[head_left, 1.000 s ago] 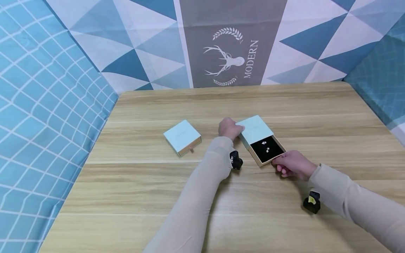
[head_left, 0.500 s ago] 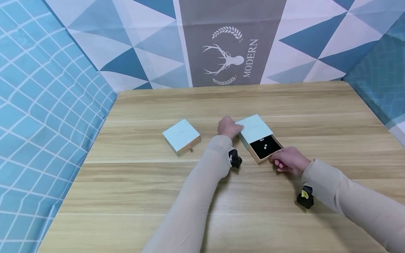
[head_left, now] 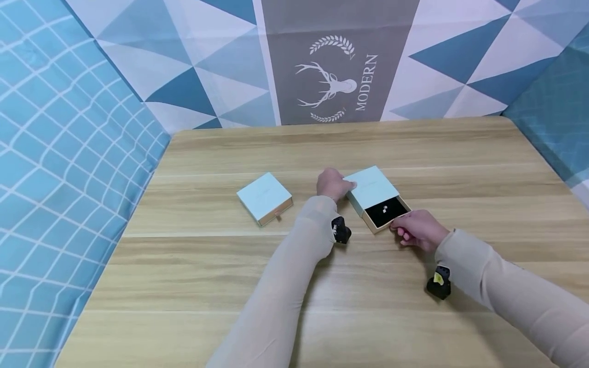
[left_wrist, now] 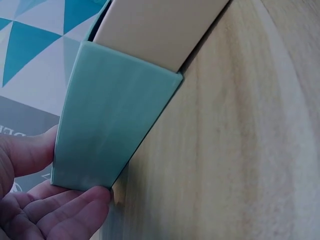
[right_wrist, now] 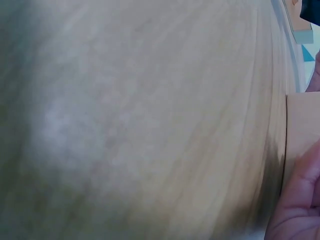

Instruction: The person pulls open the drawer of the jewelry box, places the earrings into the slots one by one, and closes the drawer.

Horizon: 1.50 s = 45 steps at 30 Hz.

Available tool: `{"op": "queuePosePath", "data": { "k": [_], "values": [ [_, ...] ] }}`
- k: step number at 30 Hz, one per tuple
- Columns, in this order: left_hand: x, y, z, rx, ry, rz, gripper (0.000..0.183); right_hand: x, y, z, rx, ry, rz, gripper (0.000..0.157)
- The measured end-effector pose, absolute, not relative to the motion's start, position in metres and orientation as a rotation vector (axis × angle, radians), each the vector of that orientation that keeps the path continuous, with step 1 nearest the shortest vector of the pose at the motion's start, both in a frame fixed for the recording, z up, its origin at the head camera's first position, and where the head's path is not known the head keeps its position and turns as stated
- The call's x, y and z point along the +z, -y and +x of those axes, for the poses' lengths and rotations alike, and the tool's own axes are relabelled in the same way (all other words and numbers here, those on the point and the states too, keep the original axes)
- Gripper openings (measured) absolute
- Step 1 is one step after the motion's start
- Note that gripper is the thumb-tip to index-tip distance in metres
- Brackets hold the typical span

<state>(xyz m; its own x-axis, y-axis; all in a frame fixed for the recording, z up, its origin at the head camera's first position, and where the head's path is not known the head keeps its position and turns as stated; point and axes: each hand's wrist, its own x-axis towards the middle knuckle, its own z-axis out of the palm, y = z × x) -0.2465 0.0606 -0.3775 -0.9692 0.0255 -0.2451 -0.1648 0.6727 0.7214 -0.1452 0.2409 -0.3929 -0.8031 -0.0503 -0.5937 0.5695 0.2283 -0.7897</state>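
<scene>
A light-blue jewelry box (head_left: 371, 186) sits at the middle right, its tan drawer (head_left: 376, 230) partly out of the sleeve. On the drawer's black lining lies a small shiny piece (head_left: 385, 209), apparently jewelry. My left hand (head_left: 332, 184) grips the sleeve's far left end; in the left wrist view the thumb lies on its top and the fingers (left_wrist: 75, 212) bend round the end. My right hand (head_left: 418, 230) holds the drawer's front edge with thumb and index finger, the other fingers curled below. The right wrist view catches only part of that hand (right_wrist: 297, 200) against the drawer front.
A second light-blue box (head_left: 265, 198), closed, with a small pull tab (head_left: 278, 217), stands to the left on the wooden table (head_left: 221, 286). Patterned cloth (head_left: 221, 61) hangs behind the table, with blue checked cloth (head_left: 69, 153) at the left.
My right hand has moved up and left, and the drawer has slid further into the sleeve. One of two shiny pieces is now covered. The left hand stays on the sleeve.
</scene>
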Motion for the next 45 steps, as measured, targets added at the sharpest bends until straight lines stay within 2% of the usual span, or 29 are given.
{"op": "queuePosePath", "data": {
  "k": [10,16,21,27,33,35,45],
  "values": [
    [-0.378,-0.063,-0.248,1.126,-2.673,-0.033,0.027,-0.392,-0.242,-0.150,-1.621,-1.988,0.481,0.016],
    [-0.381,-0.058,-0.250,1.144,-2.635,-0.039,0.040,-0.393,-0.237,-0.153,-1.638,-1.981,0.499,0.015],
    [-0.381,-0.058,-0.251,1.150,-2.634,-0.061,0.033,-0.393,-0.236,-0.157,-1.631,-1.993,0.501,0.014],
    [-0.380,-0.058,-0.249,1.129,-2.657,-0.040,0.045,-0.395,-0.232,-0.166,-1.645,-1.998,0.494,0.014],
    [-0.380,-0.059,-0.248,1.131,-2.671,-0.048,0.027,-0.395,-0.227,-0.173,-1.656,-2.000,0.486,0.024],
    [-0.380,-0.059,-0.248,1.132,-2.669,-0.057,0.027,-0.395,-0.226,-0.175,-1.651,-1.998,0.486,0.025],
    [-0.382,-0.060,-0.250,1.168,-2.628,-0.091,0.025,-0.391,-0.227,-0.183,-1.635,-1.944,0.498,0.017]
  ]
}}
